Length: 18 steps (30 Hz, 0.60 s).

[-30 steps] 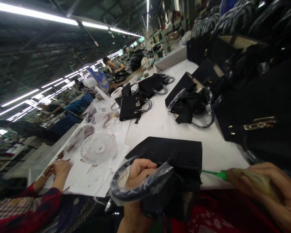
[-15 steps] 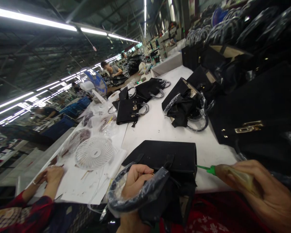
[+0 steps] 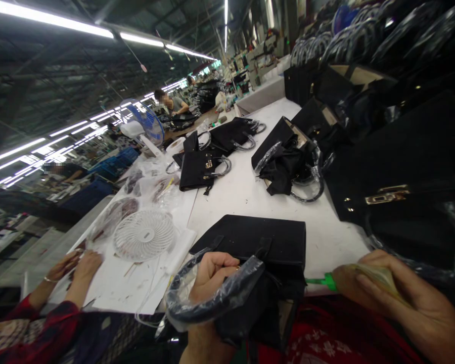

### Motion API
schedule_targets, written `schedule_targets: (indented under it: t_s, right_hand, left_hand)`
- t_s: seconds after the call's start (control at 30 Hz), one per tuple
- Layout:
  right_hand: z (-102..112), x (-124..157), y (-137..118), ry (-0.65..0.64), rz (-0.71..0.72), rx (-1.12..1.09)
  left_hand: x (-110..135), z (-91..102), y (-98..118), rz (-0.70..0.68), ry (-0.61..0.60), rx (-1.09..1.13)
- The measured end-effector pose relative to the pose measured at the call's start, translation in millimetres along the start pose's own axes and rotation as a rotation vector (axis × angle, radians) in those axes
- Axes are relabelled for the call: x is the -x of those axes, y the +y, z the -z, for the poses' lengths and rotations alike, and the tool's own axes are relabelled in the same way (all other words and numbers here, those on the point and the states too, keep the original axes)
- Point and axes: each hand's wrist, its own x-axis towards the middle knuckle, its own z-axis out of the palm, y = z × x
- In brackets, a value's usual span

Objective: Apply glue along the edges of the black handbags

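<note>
A black handbag lies at the table's near edge, its side panel facing up. Its handle, wrapped in clear plastic, loops around my left hand. The fingers of that hand are curled closed at the bag's opening, gripping the bag; the fingertips are partly hidden behind the handle. My right hand is wrapped around a squeeze bottle with brownish-yellow contents. The bottle's green nozzle points left, its thin tip at the bag's right side edge. Whether the tip touches the edge I cannot tell.
Several black handbags lie farther up the white table, and more are piled on the right. A white round fan grille is on the left. Beside it rest a co-worker's hands. A blue fan stands behind.
My right hand has brought the bottle's nozzle lower along the bag's right side edge. My left hand keeps its grip on the bag. The co-worker's hands have shifted slightly.
</note>
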Motion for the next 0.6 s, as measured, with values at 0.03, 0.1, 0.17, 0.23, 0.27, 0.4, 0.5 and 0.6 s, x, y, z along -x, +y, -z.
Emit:
schedule_targets:
  t_s: [0.03,0.1,0.17,0.23,0.27,0.4,0.5,0.6]
  right_hand:
    - [0.4,0.5,-1.2,-0.034,0.001,-0.024]
    - [1.1,0.5,-4.4,-0.014,0.011,-0.013]
    - [1.2,-0.2,-7.8,0.036,0.028,0.04]
    - [0.6,0.1,-10.4,0.028,0.046,0.038]
    - [0.2,0.9,-11.2,0.009,0.055,0.015]
    - [-0.2,7.5,-14.8,-0.016,0.08,0.018]
    - [1.7,12.2,-20.0,-0.029,0.101,0.04]
    - [3.4,14.0,-23.0,-0.01,0.129,0.061]
  left_hand:
    - [0.0,-0.2,-0.4,0.008,-0.011,0.01]
    - [0.2,-0.1,-0.4,0.006,-0.02,0.003]
    - [0.3,0.3,0.2,-0.017,-0.011,-0.019]
    - [0.4,0.6,0.5,-0.033,-0.006,-0.035]
    - [0.4,0.6,0.3,-0.034,-0.009,-0.037]
    - [0.7,0.3,-1.5,-0.034,-0.007,-0.047]
    - [1.1,-0.4,-2.0,-0.043,0.0,-0.05]
    - [1.3,-1.2,-0.7,-0.05,0.006,-0.062]
